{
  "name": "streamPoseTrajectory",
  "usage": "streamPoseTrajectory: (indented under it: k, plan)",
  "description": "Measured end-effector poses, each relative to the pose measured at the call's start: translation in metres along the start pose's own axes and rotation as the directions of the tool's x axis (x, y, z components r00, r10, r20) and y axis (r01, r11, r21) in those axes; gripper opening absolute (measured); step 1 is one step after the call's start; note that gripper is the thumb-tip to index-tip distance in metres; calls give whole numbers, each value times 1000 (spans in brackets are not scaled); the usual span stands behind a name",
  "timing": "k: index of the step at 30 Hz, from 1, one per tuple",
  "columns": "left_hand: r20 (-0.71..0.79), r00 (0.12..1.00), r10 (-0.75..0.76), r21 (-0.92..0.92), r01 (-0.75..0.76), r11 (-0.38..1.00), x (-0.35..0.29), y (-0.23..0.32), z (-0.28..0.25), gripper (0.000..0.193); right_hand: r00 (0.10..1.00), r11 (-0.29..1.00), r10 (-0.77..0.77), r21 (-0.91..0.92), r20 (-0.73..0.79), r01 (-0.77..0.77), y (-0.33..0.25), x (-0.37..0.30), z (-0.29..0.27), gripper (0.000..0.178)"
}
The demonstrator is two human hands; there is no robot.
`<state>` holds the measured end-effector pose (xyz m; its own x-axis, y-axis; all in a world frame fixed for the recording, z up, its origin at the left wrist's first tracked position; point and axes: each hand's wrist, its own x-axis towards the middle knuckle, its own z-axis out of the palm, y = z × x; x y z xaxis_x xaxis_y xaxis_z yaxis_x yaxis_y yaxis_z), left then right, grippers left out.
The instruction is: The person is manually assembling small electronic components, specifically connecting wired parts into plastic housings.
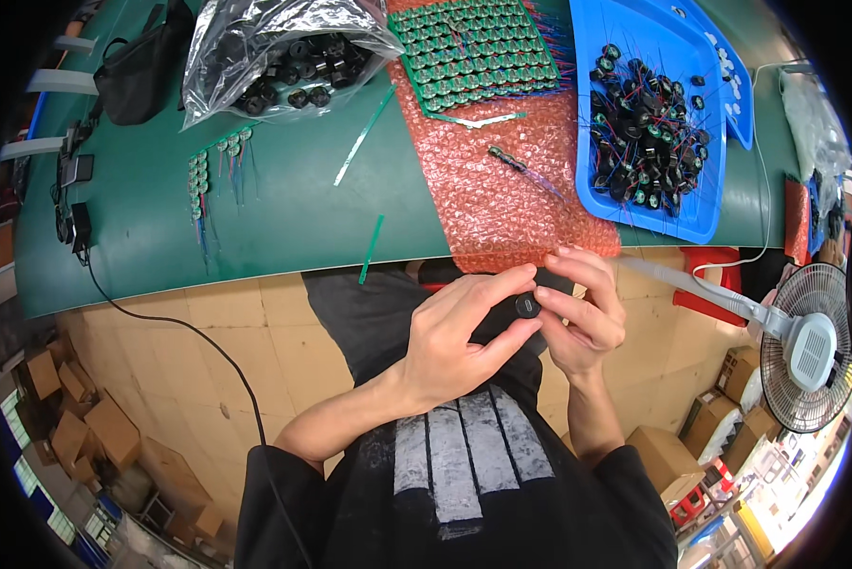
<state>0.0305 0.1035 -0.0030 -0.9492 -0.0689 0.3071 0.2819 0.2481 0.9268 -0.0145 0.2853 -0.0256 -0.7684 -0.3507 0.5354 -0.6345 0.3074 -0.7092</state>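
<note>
Over the lap, just short of the table's edge, the left hand (454,327) and right hand (589,318) meet, fingertips of both pinching a small black round part (527,305) — seemingly to steady it with its flat face in view. Beyond, red bubble wrap (483,213) covers some of the green table (293,209), probably as padding, under a short wired strip (507,158), while the blue tray (625,28) corrals a loose heap of wired black parts (649,123). Farthest lie a green circuit-board panel (478,57) and an open clear bag (231,43), apparently keeping more black pieces (307,71) together.
</note>
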Motion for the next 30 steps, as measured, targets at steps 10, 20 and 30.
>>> streamPoseTrajectory:
  k: [10, 20, 30]
  plan:
    - [37, 999, -4, 274, -6, 962, 44, -5, -55, 28, 981, 848, -89, -529, -170, -15, 39, 73, -77, 32]
    - [2, 996, -84, 759, 53, 649, 155, -76, -169, 37, 996, 852, -77, -517, 36, 85, 15, 76, -31, 29]
    - [21, 997, -69, 773, 27, 634, 161, -86, -166, 25, 975, 800, -46, -577, 217, 166, 34, 84, 29, 28]
